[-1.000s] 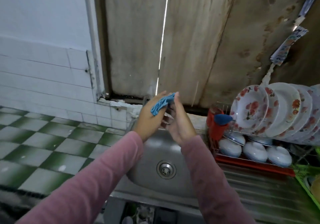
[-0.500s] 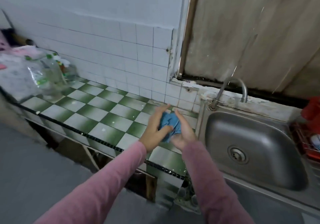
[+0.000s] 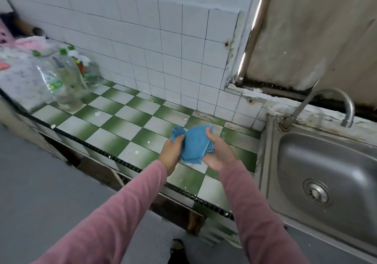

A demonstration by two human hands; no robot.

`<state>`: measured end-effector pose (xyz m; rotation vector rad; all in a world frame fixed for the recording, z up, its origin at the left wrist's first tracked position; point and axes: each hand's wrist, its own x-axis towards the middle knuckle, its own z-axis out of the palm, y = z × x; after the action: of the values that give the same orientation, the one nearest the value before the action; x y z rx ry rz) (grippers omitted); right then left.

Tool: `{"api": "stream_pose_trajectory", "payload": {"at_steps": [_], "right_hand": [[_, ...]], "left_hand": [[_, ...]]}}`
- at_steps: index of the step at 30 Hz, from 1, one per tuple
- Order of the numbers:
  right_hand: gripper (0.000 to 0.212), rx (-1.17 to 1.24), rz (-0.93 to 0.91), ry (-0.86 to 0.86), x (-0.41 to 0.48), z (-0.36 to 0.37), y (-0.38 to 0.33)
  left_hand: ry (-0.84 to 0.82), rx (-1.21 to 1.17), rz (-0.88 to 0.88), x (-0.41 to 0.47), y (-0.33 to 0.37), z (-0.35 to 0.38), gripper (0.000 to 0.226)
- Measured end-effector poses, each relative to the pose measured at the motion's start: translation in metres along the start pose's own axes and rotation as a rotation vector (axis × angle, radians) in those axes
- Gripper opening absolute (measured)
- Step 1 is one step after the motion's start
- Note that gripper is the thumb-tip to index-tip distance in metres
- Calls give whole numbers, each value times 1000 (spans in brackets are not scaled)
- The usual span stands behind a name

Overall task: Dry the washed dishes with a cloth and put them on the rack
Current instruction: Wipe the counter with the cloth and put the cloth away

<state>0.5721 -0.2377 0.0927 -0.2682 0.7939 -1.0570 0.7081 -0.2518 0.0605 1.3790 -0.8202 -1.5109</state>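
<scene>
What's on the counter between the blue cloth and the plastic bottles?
Head view: only bare checkered counter with small white specks between blue cloth and plastic bottles.

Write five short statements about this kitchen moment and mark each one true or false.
1. The left hand and the right hand both hold the blue cloth. True.
2. The blue cloth is over the sink. False: it is over the counter of green and white tiles, left of the sink.
3. Clear bottles with green caps stand at the far left of the counter. True.
4. Water runs from the tap. False: no stream shows.
5. A plate lies in the sink. False: no plate shows in the visible part of the basin, only the drain.
</scene>
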Motion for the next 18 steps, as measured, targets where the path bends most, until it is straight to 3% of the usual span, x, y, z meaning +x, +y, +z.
{"api": "stream_pose_trajectory", "payload": {"at_steps": [4, 7, 9, 14, 18], "right_hand": [[50, 67, 12, 59, 47, -8, -13], [48, 73, 23, 159, 78, -1, -14], [49, 50, 8, 228, 94, 6, -14], [76, 0, 61, 113, 110, 25, -8], [40, 27, 29, 173, 117, 26, 12]], "left_hand": [[19, -211, -49, 44, 16, -16, 33], [3, 55, 157, 60, 26, -10, 29], [-103, 244, 336, 70, 26, -9, 45], [-400, 920, 582, 94, 5, -30, 91], [-519, 1022, 558, 110, 2, -54, 91]]}}
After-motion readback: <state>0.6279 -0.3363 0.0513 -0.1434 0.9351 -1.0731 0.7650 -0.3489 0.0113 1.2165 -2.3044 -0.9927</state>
